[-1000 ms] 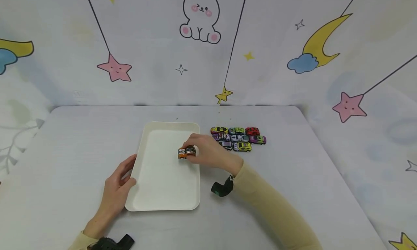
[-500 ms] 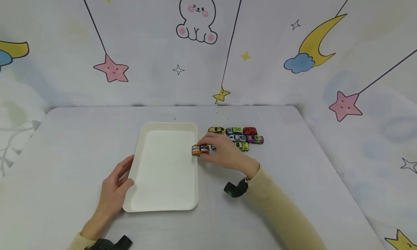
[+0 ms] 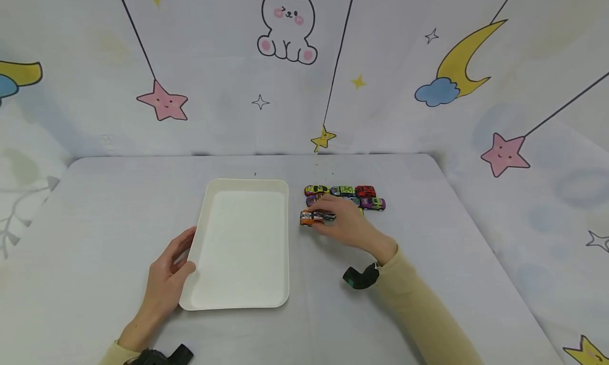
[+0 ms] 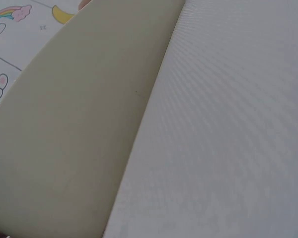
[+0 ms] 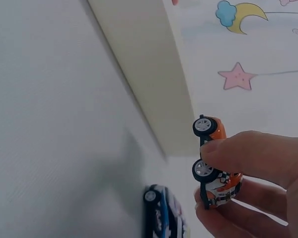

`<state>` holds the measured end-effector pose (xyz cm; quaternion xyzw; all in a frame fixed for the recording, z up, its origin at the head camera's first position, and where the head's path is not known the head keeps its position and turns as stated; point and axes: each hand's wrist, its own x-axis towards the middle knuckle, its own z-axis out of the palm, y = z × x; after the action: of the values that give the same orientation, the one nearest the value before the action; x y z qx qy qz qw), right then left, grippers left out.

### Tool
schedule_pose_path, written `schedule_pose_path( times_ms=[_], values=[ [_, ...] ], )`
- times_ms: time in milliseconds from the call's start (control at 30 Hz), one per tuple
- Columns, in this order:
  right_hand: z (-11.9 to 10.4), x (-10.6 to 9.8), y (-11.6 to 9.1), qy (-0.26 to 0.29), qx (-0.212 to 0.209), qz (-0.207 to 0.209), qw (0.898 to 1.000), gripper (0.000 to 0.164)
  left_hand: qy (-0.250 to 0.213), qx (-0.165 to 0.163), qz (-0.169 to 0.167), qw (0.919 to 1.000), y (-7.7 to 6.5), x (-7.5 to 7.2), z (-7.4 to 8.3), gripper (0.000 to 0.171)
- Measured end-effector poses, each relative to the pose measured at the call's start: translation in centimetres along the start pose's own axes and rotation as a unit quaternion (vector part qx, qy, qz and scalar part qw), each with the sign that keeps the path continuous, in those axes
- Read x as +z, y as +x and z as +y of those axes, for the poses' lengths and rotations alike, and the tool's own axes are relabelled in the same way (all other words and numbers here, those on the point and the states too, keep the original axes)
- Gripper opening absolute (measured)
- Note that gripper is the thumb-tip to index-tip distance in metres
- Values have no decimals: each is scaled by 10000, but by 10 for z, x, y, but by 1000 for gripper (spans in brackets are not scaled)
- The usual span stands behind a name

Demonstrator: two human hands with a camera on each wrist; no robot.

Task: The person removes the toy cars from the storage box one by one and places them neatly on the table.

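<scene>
A white rectangular tray [image 3: 238, 248] lies on the table, its outer wall [image 4: 74, 119] filling much of the left wrist view. At its left edge my left hand [image 3: 164, 283] holds the rim, the thumb overlapping it and the fingers along the outside. My right hand [image 3: 349, 225] pinches an orange toy car [image 3: 310, 218] between thumb and fingers, just right of the tray. In the right wrist view, the orange toy car [image 5: 216, 186] shows its wheels, held above the table. Several colourful toy cars [image 3: 365, 190] stand in rows behind the right hand, which partly hides them.
A toy car with a blue stripe [image 5: 161, 213] stands below the held one in the right wrist view. A white cloth covers the table [image 3: 119, 206]. Behind it rises a backdrop [image 3: 214, 53] printed with stars, a moon and a rabbit.
My right hand has carried the orange toy car from over the tray rightward, past its right rim, to the front left of the grouped cars. The left hand stays at the tray.
</scene>
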<state>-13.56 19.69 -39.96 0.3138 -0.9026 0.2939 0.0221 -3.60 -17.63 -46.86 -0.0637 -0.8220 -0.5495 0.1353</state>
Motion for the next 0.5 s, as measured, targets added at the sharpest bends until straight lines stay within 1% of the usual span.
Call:
schedule_pose_path(
  times_ms=[100, 200, 333, 500],
  values=[
    [7, -6, -10, -149, 127, 148, 9997, 30, -8, -13, 5, 10000, 0, 1, 1, 70],
    [18, -13, -22, -266, 200, 411, 9986, 31, -28, -25, 0, 10000, 1, 1, 1, 70],
    [39, -23, -41, -317, 247, 869, 9954, 33, -30, -36, 1, 10000, 1, 1, 1, 70],
    [67, -31, -64, -311, 325, 1341, 9900, 37, -65, -72, 33, 9999, 0, 2, 2, 70]
  ],
)
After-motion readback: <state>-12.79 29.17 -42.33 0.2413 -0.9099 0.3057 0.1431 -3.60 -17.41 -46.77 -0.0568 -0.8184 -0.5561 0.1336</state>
